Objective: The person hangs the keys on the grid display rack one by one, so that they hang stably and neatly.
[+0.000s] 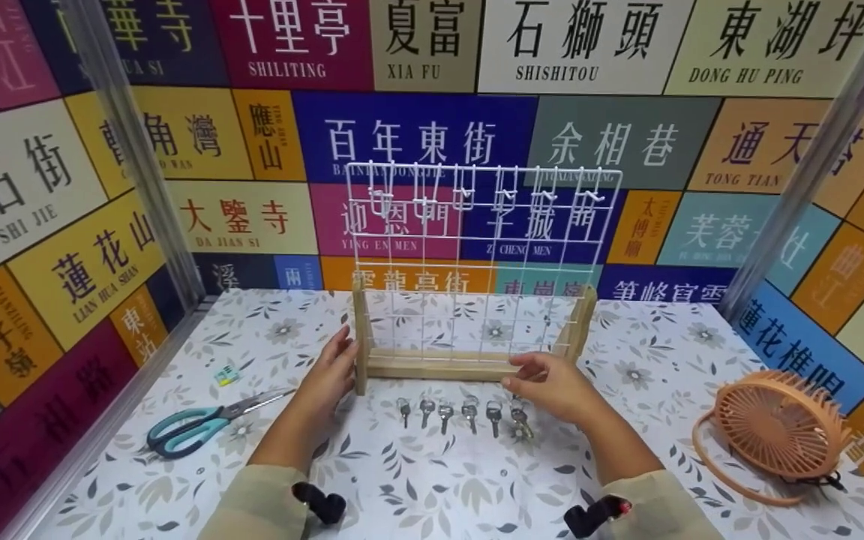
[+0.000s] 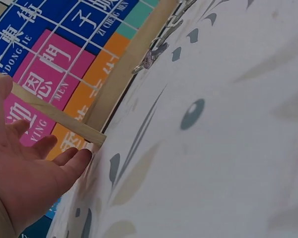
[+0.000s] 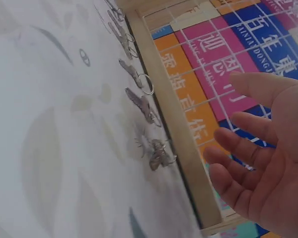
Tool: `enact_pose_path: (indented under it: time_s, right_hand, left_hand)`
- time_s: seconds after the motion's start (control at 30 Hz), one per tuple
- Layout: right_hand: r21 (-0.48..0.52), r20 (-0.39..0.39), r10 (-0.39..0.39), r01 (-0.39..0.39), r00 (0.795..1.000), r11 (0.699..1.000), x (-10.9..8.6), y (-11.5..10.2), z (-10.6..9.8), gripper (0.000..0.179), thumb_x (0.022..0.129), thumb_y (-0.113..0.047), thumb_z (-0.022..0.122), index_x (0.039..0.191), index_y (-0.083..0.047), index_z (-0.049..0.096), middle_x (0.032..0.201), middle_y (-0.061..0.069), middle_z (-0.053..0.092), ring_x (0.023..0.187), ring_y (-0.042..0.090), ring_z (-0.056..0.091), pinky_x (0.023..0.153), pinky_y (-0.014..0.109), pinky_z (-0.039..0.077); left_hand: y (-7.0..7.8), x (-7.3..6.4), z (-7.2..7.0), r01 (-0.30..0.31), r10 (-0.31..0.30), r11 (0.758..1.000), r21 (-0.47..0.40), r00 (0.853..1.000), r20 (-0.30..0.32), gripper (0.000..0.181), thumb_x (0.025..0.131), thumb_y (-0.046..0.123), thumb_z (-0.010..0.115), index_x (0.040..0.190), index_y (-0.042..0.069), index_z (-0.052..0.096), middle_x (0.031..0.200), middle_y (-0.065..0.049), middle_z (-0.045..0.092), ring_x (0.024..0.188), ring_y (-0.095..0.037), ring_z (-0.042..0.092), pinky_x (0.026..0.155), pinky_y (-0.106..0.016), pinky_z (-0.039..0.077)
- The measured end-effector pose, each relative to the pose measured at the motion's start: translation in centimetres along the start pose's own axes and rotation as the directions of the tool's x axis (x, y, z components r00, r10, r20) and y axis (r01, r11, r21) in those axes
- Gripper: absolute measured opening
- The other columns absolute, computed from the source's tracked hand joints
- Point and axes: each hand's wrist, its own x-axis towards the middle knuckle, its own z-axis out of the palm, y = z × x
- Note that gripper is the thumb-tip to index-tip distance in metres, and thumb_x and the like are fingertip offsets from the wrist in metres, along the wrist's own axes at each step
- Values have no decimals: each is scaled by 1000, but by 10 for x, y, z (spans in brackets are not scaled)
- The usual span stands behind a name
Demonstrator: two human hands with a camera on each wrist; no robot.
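Observation:
A white wire grid rack [image 1: 477, 167] stands upright in a wooden frame [image 1: 432, 368], with several white hooks [image 1: 589, 196] along its upper part. My left hand [image 1: 325, 379] is at the left wooden post [image 2: 64, 119], its fingers loosely bent beside it and gripping nothing. Close to the right end of the bottom rail, my right hand [image 1: 556, 386] hovers with relaxed, spread fingers. The right wrist view shows its palm [image 3: 283, 173] empty. Several keys with metal rings [image 1: 445, 416] lie in a row on the table, just in front of the bottom rail.
Scissors with teal handles [image 1: 192, 431] lie to the left, near a small green-and-yellow packet [image 1: 227, 374]. An orange fan [image 1: 777, 424] stands on the right. The table has a leaf-patterned cover [image 1: 432, 495]. Colourful panels with lettering [image 1: 417, 135] surround it behind and at the sides.

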Motion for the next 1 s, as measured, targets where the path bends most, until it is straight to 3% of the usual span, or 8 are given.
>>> enact_pose_path:
  time_s: [0.2, 0.37, 0.63, 0.77, 1.0]
  right_hand:
    - [106, 63, 41, -48, 997, 993, 6, 24, 6, 42, 96, -27, 81, 131, -6, 73, 118, 9, 74, 102, 18, 67, 80, 32, 58]
    - [108, 109, 20, -32, 994, 994, 6, 37, 6, 39, 95, -17, 81, 130, -1, 72, 119, 16, 75, 93, 14, 66, 71, 29, 55]
    - [31, 119, -25, 22, 993, 999, 6, 43, 7, 34, 88, -4, 81, 121, -1, 77, 109, 13, 78, 93, 14, 68, 78, 23, 56]
    - [-16, 118, -55, 57, 991, 998, 6, 42, 9, 25, 87, -1, 80, 113, -1, 80, 101, 10, 79, 90, 13, 68, 80, 22, 55]
    - [9, 153, -17, 16, 988, 1000, 3, 36, 0, 20, 91, -13, 83, 109, -4, 82, 97, 6, 81, 85, 11, 69, 76, 25, 55]
  left_hand:
    - [-5, 3, 1, 20, -20, 1000, -13, 1000, 21, 64, 105, 62, 56, 164, 45, 38, 172, 4, 40, 162, -25, 37, 136, -51, 26]
    - [-7, 2, 0, -2, 4, 999, -50, 999, 42, 61, 107, 56, 58, 164, 42, 40, 172, 3, 41, 163, -25, 35, 136, -50, 26]
    - [-8, 0, 2, -73, 75, 996, -48, 996, 49, 58, 111, 43, 56, 166, 34, 39, 173, 3, 38, 162, -28, 36, 135, -51, 26]
    - [-8, 1, 2, -61, 62, 998, -24, 997, 44, 56, 111, 43, 56, 164, 37, 40, 173, 5, 39, 161, -25, 37, 135, -52, 26]
    - [-8, 2, 1, -26, 26, 1000, -12, 999, 34, 55, 109, 45, 60, 161, 44, 43, 173, 8, 38, 163, -25, 34, 135, -53, 25]
